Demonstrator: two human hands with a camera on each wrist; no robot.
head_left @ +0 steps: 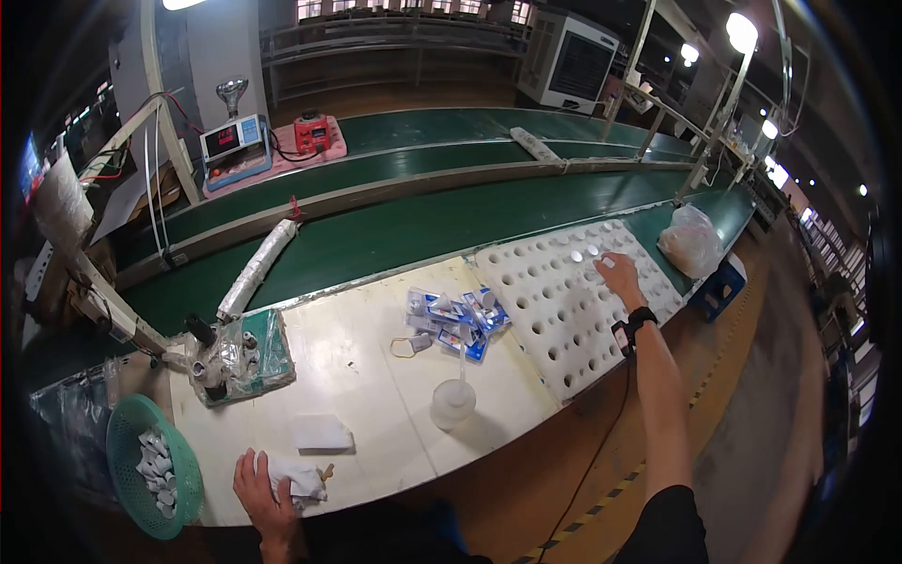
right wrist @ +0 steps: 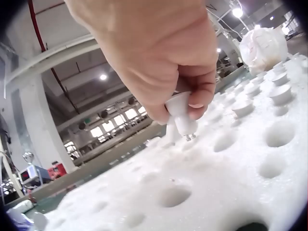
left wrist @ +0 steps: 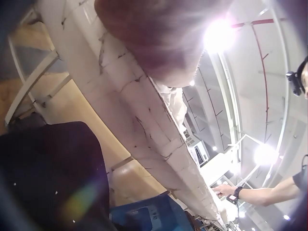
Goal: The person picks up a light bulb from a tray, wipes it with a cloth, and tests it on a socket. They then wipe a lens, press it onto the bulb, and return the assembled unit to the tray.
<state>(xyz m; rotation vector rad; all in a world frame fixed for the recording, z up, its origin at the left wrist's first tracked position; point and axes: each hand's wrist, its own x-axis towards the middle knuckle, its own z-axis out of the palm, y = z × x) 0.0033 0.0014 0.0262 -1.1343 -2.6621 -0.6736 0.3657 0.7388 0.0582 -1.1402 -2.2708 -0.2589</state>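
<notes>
My right hand [head_left: 620,279] is over the far right part of a white foam board [right wrist: 207,168] full of round holes. Between thumb and fingers it pinches a white spotlight bulb [right wrist: 180,110], cup end up, its two metal pins pointing down just above the foam. Several similar white cups [right wrist: 280,94] sit in holes beyond it. At the front left of the table, my left hand [head_left: 263,493] rests with relaxed fingers against a crumpled white cloth [head_left: 303,479]. The left wrist view shows that hand only as a blurred shape at the top.
A green basket [head_left: 194,470] of white cups stands left, near a plastic-wrapped fixture [head_left: 221,362]. Blue-and-white packets [head_left: 476,343], a clear bottle [head_left: 453,406] and a white block [head_left: 322,432] lie mid-table. A filled plastic bag [head_left: 691,242] sits beyond the foam; a meter [head_left: 235,141] stands behind.
</notes>
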